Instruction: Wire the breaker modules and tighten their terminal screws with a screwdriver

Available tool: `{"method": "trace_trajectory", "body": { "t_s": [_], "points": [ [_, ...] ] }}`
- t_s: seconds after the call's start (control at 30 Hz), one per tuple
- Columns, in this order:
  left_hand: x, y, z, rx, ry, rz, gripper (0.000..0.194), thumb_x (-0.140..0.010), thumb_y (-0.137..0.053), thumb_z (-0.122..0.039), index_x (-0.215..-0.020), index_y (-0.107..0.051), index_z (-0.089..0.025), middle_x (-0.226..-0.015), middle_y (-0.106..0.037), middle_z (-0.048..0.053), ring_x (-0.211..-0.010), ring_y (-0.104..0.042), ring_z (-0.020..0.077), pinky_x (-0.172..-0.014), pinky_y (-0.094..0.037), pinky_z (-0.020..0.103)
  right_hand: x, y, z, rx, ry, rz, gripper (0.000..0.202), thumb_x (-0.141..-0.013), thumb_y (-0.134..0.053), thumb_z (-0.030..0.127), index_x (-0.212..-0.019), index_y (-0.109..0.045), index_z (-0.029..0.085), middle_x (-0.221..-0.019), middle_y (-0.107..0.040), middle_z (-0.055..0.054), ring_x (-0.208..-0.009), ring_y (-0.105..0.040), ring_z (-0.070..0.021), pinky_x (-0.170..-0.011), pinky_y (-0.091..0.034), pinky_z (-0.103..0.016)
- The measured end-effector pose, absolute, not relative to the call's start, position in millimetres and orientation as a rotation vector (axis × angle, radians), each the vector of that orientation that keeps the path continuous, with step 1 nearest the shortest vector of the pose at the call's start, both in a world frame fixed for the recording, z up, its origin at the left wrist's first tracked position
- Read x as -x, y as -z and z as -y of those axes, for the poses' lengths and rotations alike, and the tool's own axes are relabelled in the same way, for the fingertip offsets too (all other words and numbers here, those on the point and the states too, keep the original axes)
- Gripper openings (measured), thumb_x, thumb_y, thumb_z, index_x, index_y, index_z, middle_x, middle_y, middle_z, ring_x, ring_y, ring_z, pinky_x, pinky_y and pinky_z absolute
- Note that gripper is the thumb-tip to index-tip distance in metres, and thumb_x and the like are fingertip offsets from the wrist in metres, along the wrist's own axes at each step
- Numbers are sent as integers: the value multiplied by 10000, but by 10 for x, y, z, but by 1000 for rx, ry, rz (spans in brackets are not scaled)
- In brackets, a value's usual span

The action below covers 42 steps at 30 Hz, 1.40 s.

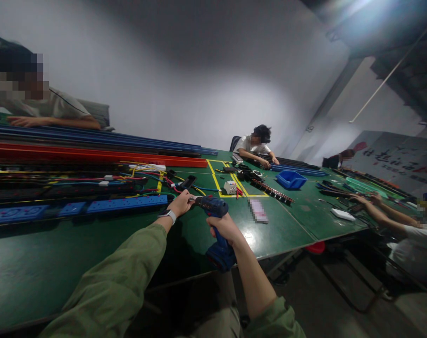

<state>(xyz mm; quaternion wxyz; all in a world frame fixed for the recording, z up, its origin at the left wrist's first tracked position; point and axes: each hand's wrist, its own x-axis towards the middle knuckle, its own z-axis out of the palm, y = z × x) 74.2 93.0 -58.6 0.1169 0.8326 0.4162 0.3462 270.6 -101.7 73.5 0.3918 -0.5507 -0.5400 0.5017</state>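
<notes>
Resting an arm near the far edge of the green worktop [33, 263], a co-worker [72, 105] leans in at the left. In front of that arm run long blue rails [128, 138], then a red rail [93, 154], all reaching past the left side of the view. Nearer the front edge lies a blue socket strip [128, 204], with coloured wires [135, 177] loose behind it. Just beyond the strip's right end is the left hand [181, 203], wearing a watch [171, 216]; its fingers are bent together at the nose of a drill, but I cannot tell whether they pinch anything. The drill [216, 207] is held over the worktop's front edge, nose pointing left, with the right hand [227, 229] wrapped tightly around its handle. Farther right sit a small white block [230, 188], a phone [258, 211] and a blue bin [291, 180]. Past the block, a second co-worker [255, 148] bends over the far edge. A third co-worker [407, 234] works at the right, arms over the front edge, near a white box [343, 214].
</notes>
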Motion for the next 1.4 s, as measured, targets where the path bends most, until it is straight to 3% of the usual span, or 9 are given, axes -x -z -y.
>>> {"method": "trace_trajectory", "body": {
  "t_s": [0.93,1.4],
  "points": [
    [-747,563,-922,-2418,-1022,-1218,225,-878,-565,-287,-1017,-714,-190,-1028,-550,59,-849,-594,157,-913,-519,319,-2722,-713,1012,1358,-1276,1386,168,-697,-603,199,-861,-568,187,-473,-492,80,-384,-496,-111,-406,-360,-206],
    [-751,520,-882,-2402,-1009,-1231,220,-885,-565,-292,-1017,-708,-191,-1036,-560,62,-862,-605,161,-915,-507,317,-2714,-735,1021,1408,-1275,1391,93,-722,-595,198,-799,-544,191,-474,-501,65,-389,-495,-107,-411,-355,-202]
  ]
}}
